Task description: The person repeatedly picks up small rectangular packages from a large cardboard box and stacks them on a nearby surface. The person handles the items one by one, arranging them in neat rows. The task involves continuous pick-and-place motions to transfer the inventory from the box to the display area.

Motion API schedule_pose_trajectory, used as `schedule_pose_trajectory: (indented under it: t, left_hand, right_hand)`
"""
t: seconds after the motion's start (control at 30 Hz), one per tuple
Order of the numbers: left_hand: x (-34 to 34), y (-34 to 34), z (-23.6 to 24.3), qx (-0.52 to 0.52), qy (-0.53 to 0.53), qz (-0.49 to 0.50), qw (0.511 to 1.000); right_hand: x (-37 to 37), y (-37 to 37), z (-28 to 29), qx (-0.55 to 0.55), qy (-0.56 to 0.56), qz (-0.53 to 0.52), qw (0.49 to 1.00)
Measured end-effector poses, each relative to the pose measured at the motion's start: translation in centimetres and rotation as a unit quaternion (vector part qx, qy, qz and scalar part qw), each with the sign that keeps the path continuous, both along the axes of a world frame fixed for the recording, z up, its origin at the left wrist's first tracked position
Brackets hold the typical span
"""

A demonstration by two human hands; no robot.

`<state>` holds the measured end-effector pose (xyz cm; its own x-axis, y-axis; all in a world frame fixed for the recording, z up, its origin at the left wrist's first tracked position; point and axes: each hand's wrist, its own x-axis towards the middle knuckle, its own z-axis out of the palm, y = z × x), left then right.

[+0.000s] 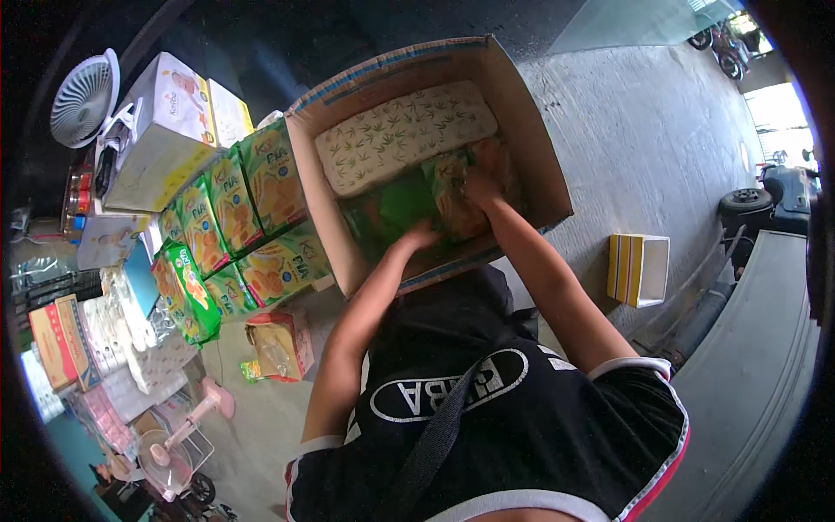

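Observation:
A cardboard box (539, 130) holds a white, leaf-patterned wrapped bundle (404, 130) along its back, with green packaging (383, 213) below it. Inside, my right hand (480, 183) grips a green snack pack (457, 213) with orange pictures at the box's right side; its fingertips are hard to see. My left hand (419, 233) is low in the box beside that pack, fingers loosely extended and partly hidden. Left of the box, several similar green packs (274, 174) lie in rows.
At left are boxes (174, 113), a white fan (83, 100), stacked goods (139, 335) and a pink fan (165, 461). A striped crate (635, 270) and small carton (278, 348) are on the floor. A grey panel (722, 365), wheel (744, 204) and bike (726, 48) line the right.

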<state>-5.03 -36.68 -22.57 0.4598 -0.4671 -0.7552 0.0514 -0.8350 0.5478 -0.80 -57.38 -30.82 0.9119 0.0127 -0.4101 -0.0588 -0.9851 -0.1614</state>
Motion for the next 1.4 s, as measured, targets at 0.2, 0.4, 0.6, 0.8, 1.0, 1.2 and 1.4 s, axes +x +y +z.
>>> schedule_pose_trajectory:
  t: [0.2, 0.4, 0.6, 0.8, 1.0, 1.2, 1.4]
  left_hand:
    - [-0.3, -0.4, -1.3, -0.024, -0.038, 0.016, 0.999]
    - [0.0, 1.1, -3.0, -0.033, -0.006, 0.104, 0.994]
    - [0.1, 1.9, -5.9, -0.059, -0.076, 0.139, 0.986]
    - [2.3, 3.6, 4.8, -0.171, -0.049, 0.376, 0.909]
    - [6.8, 6.5, 7.6, -0.275, -0.193, 0.531, 0.778]
    - [5.3, 7.0, -0.6, -0.121, -0.358, 0.577, 0.724]
    - [4.2, 5.9, -1.0, -0.072, -0.305, 0.520, 0.795]
  right_hand:
    - [0.1, -3.9, -4.4, 0.017, -0.028, -0.036, 0.999]
    - [0.1, 1.9, 5.1, 0.049, -0.098, 0.068, 0.992]
    - [1.1, 4.1, 8.0, 0.436, 0.095, -0.027, 0.895]
    - [2.8, 4.2, 15.6, 0.601, 0.049, -0.129, 0.787]
    - [8.4, 6.3, 14.5, 0.646, -0.084, -0.202, 0.731]
    - [5.6, 9.3, 9.2, 0.466, -0.024, -0.113, 0.877]
    - [6.6, 8.2, 6.7, 0.453, 0.064, -0.144, 0.877]
